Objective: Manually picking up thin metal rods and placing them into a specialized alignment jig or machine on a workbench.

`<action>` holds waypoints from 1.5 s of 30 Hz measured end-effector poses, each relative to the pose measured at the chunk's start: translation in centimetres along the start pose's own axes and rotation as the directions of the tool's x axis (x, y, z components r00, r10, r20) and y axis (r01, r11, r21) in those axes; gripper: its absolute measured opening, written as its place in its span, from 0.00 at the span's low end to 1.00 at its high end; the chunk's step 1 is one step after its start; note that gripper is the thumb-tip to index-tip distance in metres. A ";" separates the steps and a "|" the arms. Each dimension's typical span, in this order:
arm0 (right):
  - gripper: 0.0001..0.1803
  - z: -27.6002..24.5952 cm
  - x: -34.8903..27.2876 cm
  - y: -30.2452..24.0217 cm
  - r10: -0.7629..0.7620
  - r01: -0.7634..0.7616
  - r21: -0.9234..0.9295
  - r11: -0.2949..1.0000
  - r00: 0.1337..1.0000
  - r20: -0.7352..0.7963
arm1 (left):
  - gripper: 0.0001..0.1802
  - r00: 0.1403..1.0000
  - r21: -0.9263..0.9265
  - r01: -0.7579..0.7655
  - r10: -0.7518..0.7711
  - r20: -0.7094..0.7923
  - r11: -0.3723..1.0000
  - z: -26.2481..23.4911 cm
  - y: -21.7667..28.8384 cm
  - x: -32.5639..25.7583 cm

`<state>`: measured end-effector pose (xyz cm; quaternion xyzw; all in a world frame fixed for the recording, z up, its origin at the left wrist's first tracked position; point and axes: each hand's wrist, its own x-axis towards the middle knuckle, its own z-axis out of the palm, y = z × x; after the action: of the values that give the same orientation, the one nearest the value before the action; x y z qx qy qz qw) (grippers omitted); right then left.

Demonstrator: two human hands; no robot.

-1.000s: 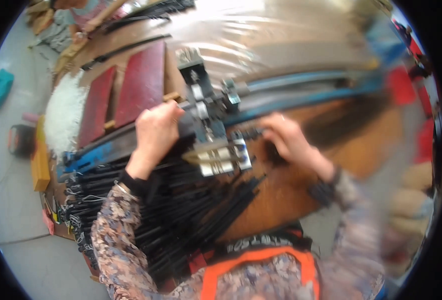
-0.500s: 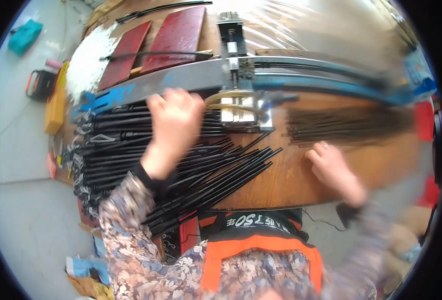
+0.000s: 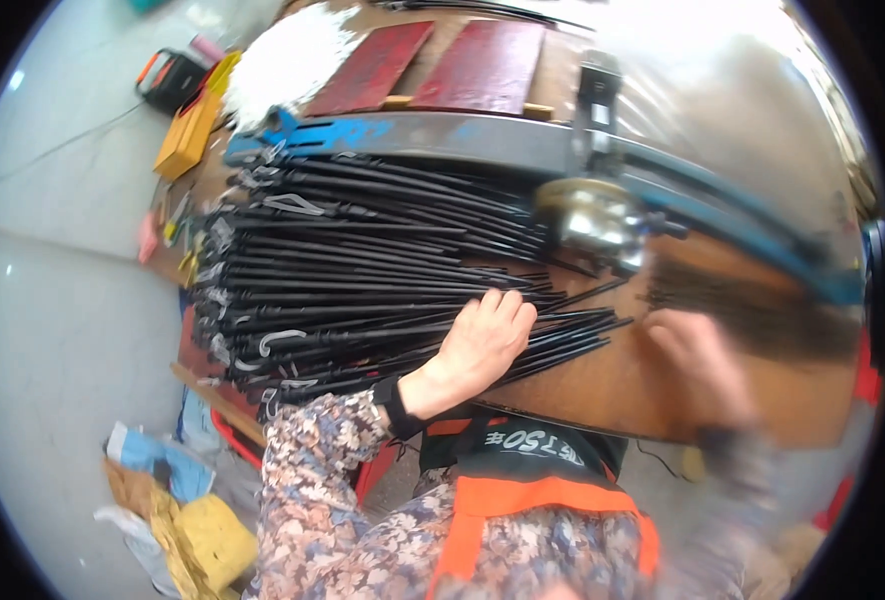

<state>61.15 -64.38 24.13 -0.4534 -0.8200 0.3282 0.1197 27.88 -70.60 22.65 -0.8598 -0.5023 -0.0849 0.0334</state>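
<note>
My left hand [image 3: 484,338] lies over the near right part of a wide pile of slim black rods [image 3: 362,265], fingers curled down around a black rod; its tip is hidden under the hand. Pale grey loops show at the rods' left ends. Off to the right, my right hand [image 3: 704,362] is smeared by motion, so its fingers cannot be read. It is nearest to a bundle of thin brown rods [image 3: 752,310], also blurred. Beyond the pile, between the hands, stands a metal clamping device [image 3: 592,222] with a shiny body, mounted at a long rail.
The grey and blue rail [image 3: 442,140] crosses the wooden table [image 3: 562,375] behind the pile. Two dark red boards [image 3: 482,68] and a white heap [image 3: 287,65] lie farther back. A yellow box [image 3: 184,140] stands at the left; bags [image 3: 212,545] lie low left.
My left hand has come down from above the far rods to the near right ends of the pile. My right hand stays by the brown rods. The whole view has shifted and turned.
</note>
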 end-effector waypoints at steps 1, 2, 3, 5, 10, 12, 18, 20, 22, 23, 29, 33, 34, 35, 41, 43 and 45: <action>0.09 0.2 0.6 -0.1 -0.034 0.034 0.039 0.999 0.999 0.002 | 0.11 0.999 -0.154 0.018 -0.012 0.041 0.988 -0.5 0.1 -0.2; 0.09 0.7 1.3 0.2 -0.053 0.053 0.074 0.996 0.999 -0.003 | 0.14 0.996 -0.312 0.030 -0.002 0.089 0.949 -1.0 0.7 0.0; 0.10 0.9 1.6 0.4 -0.089 0.090 0.122 0.988 0.996 -0.013 | 0.19 0.995 -0.318 0.023 0.008 0.096 0.948 -1.5 1.3 0.1; 0.10 1.5 1.9 0.3 -0.130 0.140 0.155 0.978 0.989 -0.073 | 0.14 0.997 -0.284 -0.007 0.027 0.067 0.959 -2.3 2.2 0.6; 0.08 2.7 -0.8 1.6 -0.006 0.129 0.310 0.942 0.930 -0.368 | 0.15 0.994 -0.240 -0.110 0.107 -0.026 0.964 -3.5 4.0 3.0; 0.17 3.2 -1.3 1.7 0.048 0.193 0.394 0.898 0.850 -0.525 | 0.18 0.994 -0.249 -0.103 0.089 -0.069 0.963 -4.2 4.3 3.6; 0.23 3.4 -1.4 2.0 -0.059 0.324 0.338 0.883 0.793 -0.606 | 0.23 0.983 -0.225 -0.184 0.185 -0.018 0.957 -6.5 4.2 5.8; 0.22 2.9 -2.0 2.1 -0.115 0.339 0.195 0.920 0.711 -0.694 | 0.22 0.974 -0.256 -0.210 0.224 0.027 0.943 -6.9 4.5 7.0; 0.19 2.3 -2.6 3.2 -0.186 0.319 0.049 0.946 0.663 -0.725 | 0.23 0.961 -0.283 -0.257 0.275 0.025 0.924 -7.0 4.8 7.9; 0.18 2.1 -2.4 3.2 -0.302 0.314 -0.128 0.941 0.608 -0.734 | 0.23 0.960 -0.328 -0.232 0.270 0.075 0.916 -7.2 4.3 8.2; 0.16 1.7 -2.0 2.5 -0.173 0.376 -0.016 0.927 0.388 -0.905 | 0.22 0.946 -0.630 -0.124 0.283 0.158 0.767 -9.0 5.7 12.3; 0.14 1.1 -2.8 1.3 0.112 0.387 0.276 0.880 0.395 -0.912 | 0.22 0.947 -0.589 -0.229 0.317 0.048 0.775 -7.9 6.4 13.2; 0.14 0.8 -2.8 1.3 0.140 0.374 0.317 0.872 0.429 -0.892 | 0.22 0.944 -0.588 -0.246 0.328 0.034 0.771 -7.8 6.2 13.3; 0.14 0.5 -2.7 1.6 0.004 0.354 0.172 0.919 0.430 -0.903 | 0.22 0.941 -0.571 -0.263 0.338 0.028 0.778 -7.5 5.9 13.3; 0.26 -2.5 -2.9 3.1 -0.545 0.138 -0.548 0.825 0.451 -0.707 | 0.18 0.900 -0.387 -0.363 0.427 0.093 0.848 -7.9 3.9 15.1; 0.26 -2.8 -2.3 3.6 -0.472 0.282 -0.384 0.879 0.399 -0.786 | 0.17 0.879 -0.428 -0.406 0.474 0.059 0.807 -8.8 4.1 16.7; 0.27 -3.2 -2.5 4.1 -0.479 0.265 -0.400 0.877 0.431 -0.765 | 0.17 0.858 -0.377 -0.451 0.509 0.064 0.809 -10.0 4.7 17.9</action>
<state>66.93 -63.55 24.14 -0.3708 -0.7664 -0.0614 0.5210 39.40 -59.00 35.86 -0.9548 -0.2457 -0.0913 -0.1401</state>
